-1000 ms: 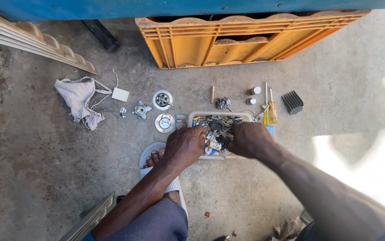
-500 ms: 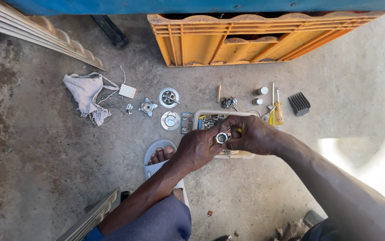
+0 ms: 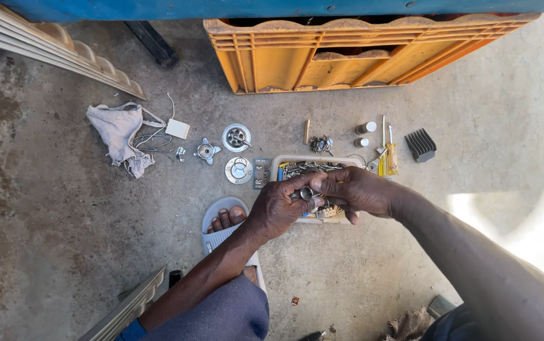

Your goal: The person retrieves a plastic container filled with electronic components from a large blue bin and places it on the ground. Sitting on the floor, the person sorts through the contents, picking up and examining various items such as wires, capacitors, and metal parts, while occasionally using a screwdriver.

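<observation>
Over a shallow tray of small metal parts (image 3: 284, 165) on the concrete floor, my left hand (image 3: 278, 208) and my right hand (image 3: 357, 189) meet. Both pinch a small round metal ring-like part (image 3: 307, 193) between their fingertips. The tray's contents are mostly hidden under my hands. My left foot in a grey sandal (image 3: 224, 221) rests just left of the tray.
Round metal fittings (image 3: 236, 137) (image 3: 238, 170) (image 3: 206, 150) lie left of the tray. A yellow-handled screwdriver (image 3: 390, 155), a black ribbed block (image 3: 421, 144), small cylinders (image 3: 365, 127), a grey rag (image 3: 120, 132) with wires and a white box (image 3: 177, 129) lie around. An orange crate (image 3: 348, 53) stands behind.
My hands were digging in the tray a second ago. They have lifted out a small round metal part and now hold it between them above the tray.
</observation>
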